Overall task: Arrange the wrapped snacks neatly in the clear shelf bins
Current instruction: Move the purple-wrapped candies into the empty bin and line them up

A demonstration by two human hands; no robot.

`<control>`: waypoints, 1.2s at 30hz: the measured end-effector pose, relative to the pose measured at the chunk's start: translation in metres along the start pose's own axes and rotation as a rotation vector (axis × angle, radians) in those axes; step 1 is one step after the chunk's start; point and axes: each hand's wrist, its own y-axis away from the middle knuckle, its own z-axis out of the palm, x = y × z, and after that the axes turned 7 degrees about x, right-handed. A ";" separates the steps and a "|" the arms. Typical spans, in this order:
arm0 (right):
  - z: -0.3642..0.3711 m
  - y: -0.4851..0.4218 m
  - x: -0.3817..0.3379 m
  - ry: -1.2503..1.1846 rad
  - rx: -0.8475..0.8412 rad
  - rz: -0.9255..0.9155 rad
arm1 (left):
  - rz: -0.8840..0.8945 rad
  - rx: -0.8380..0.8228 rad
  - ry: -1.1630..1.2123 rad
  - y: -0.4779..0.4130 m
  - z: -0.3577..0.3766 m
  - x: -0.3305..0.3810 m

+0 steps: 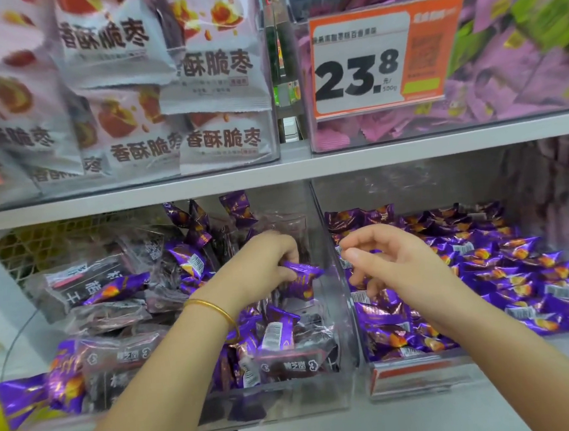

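Two clear bins sit side by side on the lower shelf. The left bin (286,411) holds a mix of dark brown packets (93,283) and purple wrapped snacks (276,333). The right bin (324,218) is filled with purple wrapped snacks (522,273) only. My left hand (263,265), a gold bangle on its wrist, is inside the left bin and grips one purple snack (304,275) close to the divider wall. My right hand (387,261) hovers over the right bin's near left part with fingers loosely curled and nothing visibly in them.
The upper shelf carries a clear bin of white jujube snack bags (215,66) on the left and a bin of pink and green packets (505,75) with an orange price tag (383,59) reading 23.8. A red label strip (417,375) fronts the right bin.
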 end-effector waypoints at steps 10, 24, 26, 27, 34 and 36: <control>0.003 0.005 -0.007 0.064 0.085 -0.150 | -0.178 0.427 0.488 0.035 -0.041 0.031; -0.039 0.010 -0.025 0.131 -0.048 -0.257 | -0.109 0.406 1.033 0.028 -0.019 0.096; -0.059 0.006 -0.024 0.171 -0.029 -0.205 | -0.108 0.401 0.876 0.022 -0.009 0.097; -0.071 0.003 -0.022 0.209 0.008 -0.170 | -0.113 0.406 0.768 0.020 -0.004 0.095; -0.110 -0.022 0.007 0.415 0.012 0.118 | -0.179 0.439 0.591 0.018 0.014 0.085; -0.105 -0.023 0.015 0.406 -0.045 0.167 | -0.172 0.448 0.557 0.018 0.018 0.086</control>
